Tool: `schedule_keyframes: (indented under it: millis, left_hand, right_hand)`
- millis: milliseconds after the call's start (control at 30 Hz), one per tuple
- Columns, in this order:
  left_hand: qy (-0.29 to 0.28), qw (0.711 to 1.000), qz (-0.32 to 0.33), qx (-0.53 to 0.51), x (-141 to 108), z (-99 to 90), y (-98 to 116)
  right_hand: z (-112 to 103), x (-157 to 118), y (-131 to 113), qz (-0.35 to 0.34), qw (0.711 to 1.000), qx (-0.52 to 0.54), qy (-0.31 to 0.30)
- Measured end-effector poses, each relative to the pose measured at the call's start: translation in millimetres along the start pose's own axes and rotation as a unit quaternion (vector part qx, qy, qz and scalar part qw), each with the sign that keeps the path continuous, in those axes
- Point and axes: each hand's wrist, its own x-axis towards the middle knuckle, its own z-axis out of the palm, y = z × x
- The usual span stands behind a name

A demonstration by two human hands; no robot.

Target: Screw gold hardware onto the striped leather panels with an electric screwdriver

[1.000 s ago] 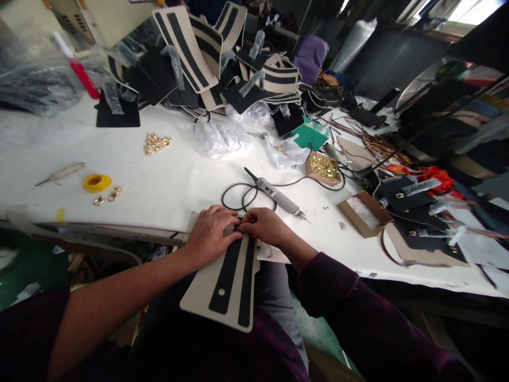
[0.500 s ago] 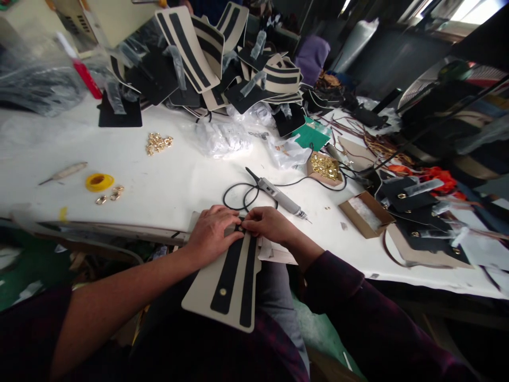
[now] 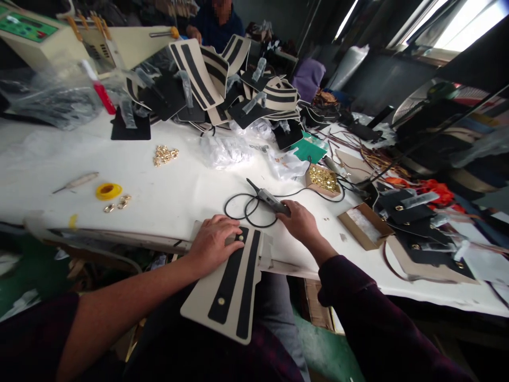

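A beige flat panel with two black stripes [image 3: 234, 294] lies partly on the table edge and juts out over my lap. My left hand [image 3: 214, 241] holds it down near its far end, with fingers over the panel and the thumb beside a small gold-coloured fitting [image 3: 240, 238]. Another round gold fitting [image 3: 221, 301] sits on the same stripe at the near end. To the right, my right hand [image 3: 300, 220] is closed around a grey electric screwdriver [image 3: 270, 199], whose black cord [image 3: 234, 196] loops on the table. The tool's tip is hidden by the hand.
Striped panels and black pieces [image 3: 199, 74] are heaped at the back. Gold hardware [image 3: 165, 155], a yellow tape roll [image 3: 108, 191] and an awl-like tool [image 3: 77, 181] lie left. Cardboard boxes [image 3: 368, 241] stand right. A person [image 3: 217, 24] is behind the heap.
My right hand has left the panel's far end and closed on the grey electric screwdriver. The gold fitting by my left thumb now shows. My view has tilted up slightly.
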Motion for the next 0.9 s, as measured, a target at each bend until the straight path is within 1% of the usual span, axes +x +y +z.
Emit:
schedule_keyframes:
  millis: [67,100,133,167,200,233,267,300,333,367,400,433,500,567,633,700,900]
  left_hand:
    - [-0.002,1.0,-0.001,0.0,-0.6,0.4,-0.8]
    - [-0.003,1.0,-0.002,0.0,-1.0,0.7,-1.4]
    - [-0.004,1.0,-0.003,-0.001,-1.2,1.0,-2.0]
    - [-0.005,1.0,-0.003,-0.001,-1.4,1.4,-2.5]
    - [-0.007,1.0,-0.003,-0.001,-1.5,1.6,-2.8]
    - [-0.008,1.0,-0.003,-0.001,-1.5,1.7,-3.0]
    - [-0.009,1.0,-0.004,-0.001,-1.4,1.8,-3.1]
    - [-0.009,1.0,-0.004,-0.001,-1.2,1.9,-3.1]
    - [-0.009,1.0,-0.004,-0.001,-1.1,1.9,-3.1]
    - [-0.01,1.0,-0.005,-0.001,-1.0,1.8,-3.0]
    - [-0.01,1.0,-0.005,-0.001,-1.0,1.9,-3.0]
    - [-0.01,1.0,-0.005,-0.001,-1.0,1.9,-2.9]
    - [-0.011,1.0,-0.005,0.0,-1.0,2.0,-2.8]
    - [-0.012,1.0,-0.006,0.001,-0.8,2.0,-2.4]
    - [-0.012,1.0,-0.007,0.0,-0.4,1.8,-1.9]
    - [-0.011,1.0,-0.009,0.0,-0.1,1.3,-1.3]
    - [-0.007,1.0,-0.004,-0.001,-0.6,0.1,-0.7]
  right_hand:
    - [-3.5,3.4,1.5,0.016,0.996,0.084,0.004]
    - [-7.6,3.9,-0.4,0.035,0.986,0.16,0.002]
    - [-12.9,3.4,-4.3,0.056,0.965,0.257,-0.002]
    - [-18.9,1.9,-10.3,0.071,0.928,0.366,-0.006]
    - [-25.1,-0.5,-18.5,0.075,0.878,0.472,-0.007]
    - [-30.9,-3.5,-28.5,0.068,0.821,0.566,-0.006]
    - [-35.5,-7.0,-40.1,0.054,0.77,0.636,0.0]
    - [-38.6,-10.7,-52.8,0.041,0.73,0.682,0.006]
    - [-39.6,-14.4,-66.1,0.035,0.705,0.709,0.013]
    - [-38.6,-17.9,-79.3,0.033,0.69,0.722,0.026]
    - [-35.5,-21.4,-91.9,0.034,0.686,0.725,0.046]
    - [-30.8,-24.7,-103.4,0.037,0.69,0.72,0.068]
    - [-18.3,-31.2,-122.1,0.038,0.711,0.695,0.105]
    - [-5.5,-37.3,-134.2,0.028,0.736,0.667,0.115]
    - [4.4,-42.1,-140.7,0.009,0.753,0.648,0.116]
    - [10.7,-44.7,-143.7,-0.007,0.763,0.635,0.12]
    - [17.5,-43.4,-146.2,-0.023,0.794,0.596,0.118]
